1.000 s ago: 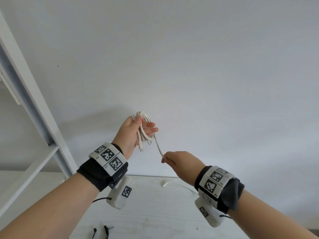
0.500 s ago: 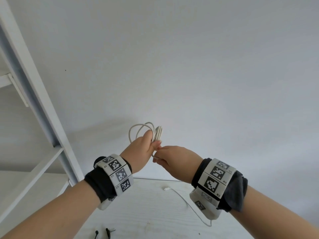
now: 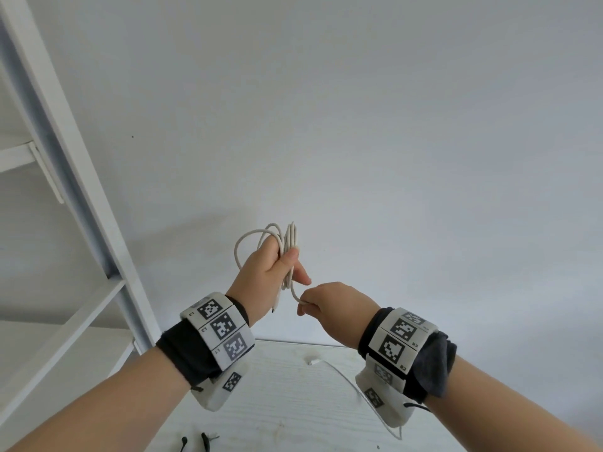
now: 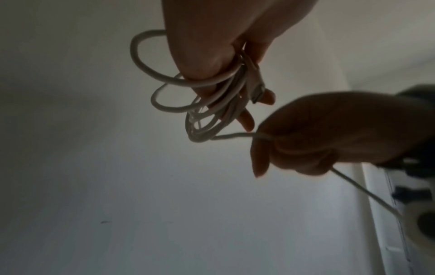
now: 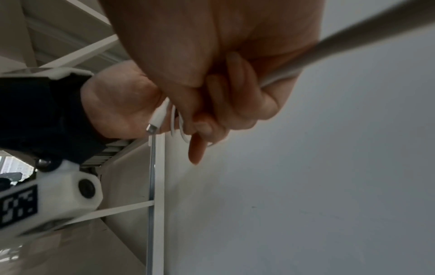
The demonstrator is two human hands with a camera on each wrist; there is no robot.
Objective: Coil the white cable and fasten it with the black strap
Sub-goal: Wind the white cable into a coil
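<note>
head view: the white cable point(image 3: 284, 246), thin, round and smooth, is gathered in several loose loops and clasped in the left hand point(image 3: 267, 272), raised in front of a plain pale wall point(image 3: 391, 125). one strand runs down to the right hand point(image 3: 329, 303), whose fingers are curled round it; the rest trails to the counter point(image 3: 293, 402), a whitish wood-grain surface, where a plug end point(image 3: 311, 362) lies. small dark pieces point(image 3: 204, 445) are seen at the near counter edge; whether they are the black strap cannot be told. checkered square markers are worn on both wrist bands; tiny codes such as "r2" and "r3" can be read on the right one. a white shelf frame point(image 3: 65, 177) stands at left.

left wrist view: the loops point(image 4: 202, 115) and a flat metal-tipped connector point(image 4: 256, 91) are held against the left fingers point(image 4: 247, 121).

right wrist view: the cable point(image 5: 353, 42) is seen blurred, passing through the clenched right fingers point(image 5: 235, 104).
</note>
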